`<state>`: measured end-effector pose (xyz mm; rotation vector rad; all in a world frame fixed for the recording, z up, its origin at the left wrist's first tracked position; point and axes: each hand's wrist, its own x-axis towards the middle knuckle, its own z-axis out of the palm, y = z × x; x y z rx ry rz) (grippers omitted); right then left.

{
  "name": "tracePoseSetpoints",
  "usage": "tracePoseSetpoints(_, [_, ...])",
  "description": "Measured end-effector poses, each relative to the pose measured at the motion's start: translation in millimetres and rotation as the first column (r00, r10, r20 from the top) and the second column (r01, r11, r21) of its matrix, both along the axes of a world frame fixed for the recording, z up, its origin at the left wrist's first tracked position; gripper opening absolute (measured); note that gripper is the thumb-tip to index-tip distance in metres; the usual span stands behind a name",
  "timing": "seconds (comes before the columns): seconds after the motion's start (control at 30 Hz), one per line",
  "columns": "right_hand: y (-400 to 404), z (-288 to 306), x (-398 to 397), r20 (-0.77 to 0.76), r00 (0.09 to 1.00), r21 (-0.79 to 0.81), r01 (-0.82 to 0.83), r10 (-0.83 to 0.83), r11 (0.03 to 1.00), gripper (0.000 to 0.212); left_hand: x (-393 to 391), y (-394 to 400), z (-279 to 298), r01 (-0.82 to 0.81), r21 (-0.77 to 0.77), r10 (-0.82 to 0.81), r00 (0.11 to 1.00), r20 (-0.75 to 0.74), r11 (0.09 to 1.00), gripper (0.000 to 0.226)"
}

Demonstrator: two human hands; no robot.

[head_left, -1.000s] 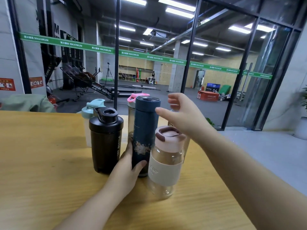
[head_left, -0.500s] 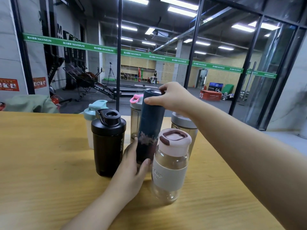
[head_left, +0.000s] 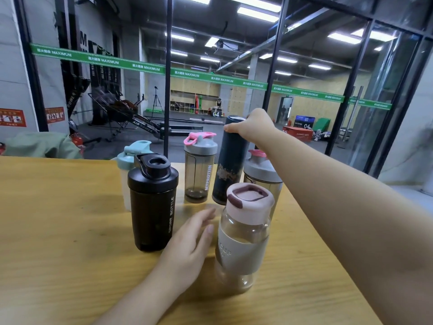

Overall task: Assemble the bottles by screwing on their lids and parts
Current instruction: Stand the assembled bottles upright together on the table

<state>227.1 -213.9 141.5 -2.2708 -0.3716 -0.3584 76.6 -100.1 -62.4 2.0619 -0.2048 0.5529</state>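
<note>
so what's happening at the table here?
A person is assembling drink bottles on a wooden table. The right hand grips the top of the dark blue bottle, which is tilted. The left hand is open, holding nothing, between the black shaker and the clear pink-lidded bottle. All visible bottles have lids on.

Long ceiling lights (head_left: 257, 14) beyond the glass glow bright, some blown to white. The bench (head_left: 58, 219) under my fingers is evenly lit, and the bottles cast soft, faint shadows. My left hand (head_left: 187, 245) smears with motion blur at the fingertips. Straight frames bow toward the edges. The hall far past my fingers looks soft.
</note>
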Motion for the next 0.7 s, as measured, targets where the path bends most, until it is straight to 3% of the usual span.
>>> tracePoseSetpoints(0.3, [-12.0,-2.1,19.8,-0.043,0.997,-0.081,0.062,-0.066,0.995,0.04,-3.5,-6.4,4.1,0.189,-0.137,-0.195,0.98,-0.035,0.973,0.063])
tracePoseSetpoints(0.4, [-18.9,-3.4,24.1,-0.062,0.995,-0.098,0.077,-0.083,0.992,0.037,-4.3,-6.7,6.3,0.227,-0.139,-0.241,0.966,-0.094,0.964,0.058])
tracePoseSetpoints(0.5, [-26.5,-5.9,26.9,-0.086,0.992,-0.111,0.08,-0.09,0.991,0.038,-4.6,-8.0,7.8,0.242,-0.138,-0.261,0.955,-0.14,0.96,0.053])
tracePoseSetpoints(0.7, [-32.0,-7.7,29.2,-0.127,0.989,-0.124,0.063,-0.079,0.99,0.038,-5.8,-10.1,9.9,0.252,-0.145,-0.276,0.945,-0.176,0.957,0.063])
